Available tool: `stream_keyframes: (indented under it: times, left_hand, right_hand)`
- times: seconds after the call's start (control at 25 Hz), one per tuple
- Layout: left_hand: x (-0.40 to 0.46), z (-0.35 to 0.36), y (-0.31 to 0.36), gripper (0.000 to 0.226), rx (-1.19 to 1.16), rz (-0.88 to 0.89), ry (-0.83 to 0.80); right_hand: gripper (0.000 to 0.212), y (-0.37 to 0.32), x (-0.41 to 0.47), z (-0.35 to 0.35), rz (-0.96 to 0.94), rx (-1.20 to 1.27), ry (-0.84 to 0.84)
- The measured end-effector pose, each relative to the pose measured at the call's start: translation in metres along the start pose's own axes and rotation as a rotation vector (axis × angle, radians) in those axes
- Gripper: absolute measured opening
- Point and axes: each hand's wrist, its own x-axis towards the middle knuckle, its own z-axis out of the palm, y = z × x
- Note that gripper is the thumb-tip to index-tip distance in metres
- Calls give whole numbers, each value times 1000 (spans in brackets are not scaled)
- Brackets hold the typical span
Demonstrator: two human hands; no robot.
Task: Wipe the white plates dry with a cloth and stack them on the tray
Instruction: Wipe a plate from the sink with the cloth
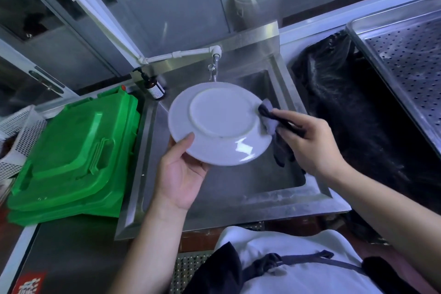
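A white plate point(218, 124) is held upside down over the steel sink point(241, 188), its foot ring facing me. My left hand point(181, 174) grips its near-left rim, thumb on the underside. My right hand point(312, 145) clutches a dark grey cloth point(269, 117) and presses it against the plate's right rim. Part of the cloth hangs down below the rim. At the far right lies a perforated metal tray point(405, 59); no plates show on the part in view.
A tap point(214, 67) hangs just behind the plate, with a brown pump bottle point(155, 88) at the sink's back left corner. A green bin lid point(71, 155) and a white perforated basket point(16, 133) lie to the left. A black bin bag point(353, 112) sits between sink and tray.
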Motion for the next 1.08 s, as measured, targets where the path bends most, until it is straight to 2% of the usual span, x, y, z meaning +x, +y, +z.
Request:
stream_keyframes:
  times: [0.16, 0.24, 0.32, 0.36, 0.44, 0.52, 0.56, 0.64, 0.72, 0.84, 0.92, 0.96, 1.0, 1.08]
  left_hand:
    - [7, 0, -9, 65, -52, -100, 123]
    - [7, 1, -17, 62, -57, -176, 137]
    - [6, -1, -22, 58, -89, -244, 138]
    - [6, -3, -22, 54, -99, -267, 137]
    - [8, -11, -20, 41, -115, -303, 167]
    - [8, -22, -19, 24, -146, -338, 266]
    - [9, -27, -19, 19, -154, -361, 310]
    - [12, -32, -14, 15, -189, -415, 379]
    - [17, -36, -8, 15, -258, -461, 457]
    - [22, -42, 0, 17, -298, -513, 526]
    - [24, -47, 2, 22, -269, -523, 491]
    - [24, -51, 3, 25, -212, -509, 456]
    - [25, -56, 4, 25, -118, -469, 428]
    - [26, -76, 6, 18, 223, -271, 416]
  right_hand:
    - [36, -15, -7, -12, -66, -70, -17]
    - [34, -29, -6, 0, -243, -177, -25]
    - [32, -39, -11, 21, -428, -267, -180]
    - [34, -39, -14, 28, -426, -269, -307]
    - [43, -35, -15, 32, -248, -269, -496]
    - [64, -26, -18, 38, -184, -415, -563]
    - [67, -21, -20, 46, -230, -510, -544]
    - [57, -14, -25, 69, -345, -620, -436]
    - [48, -13, -24, 87, -428, -635, -329]
    - [36, -7, -17, 99, -471, -608, -284]
    - [28, 3, -8, 105, -345, -587, -265]
    - [21, 12, 0, 106, -217, -533, -221]
    - [14, 22, 7, 104, -36, -409, -166]
    - [18, 40, 19, 95, 366, -20, -74]
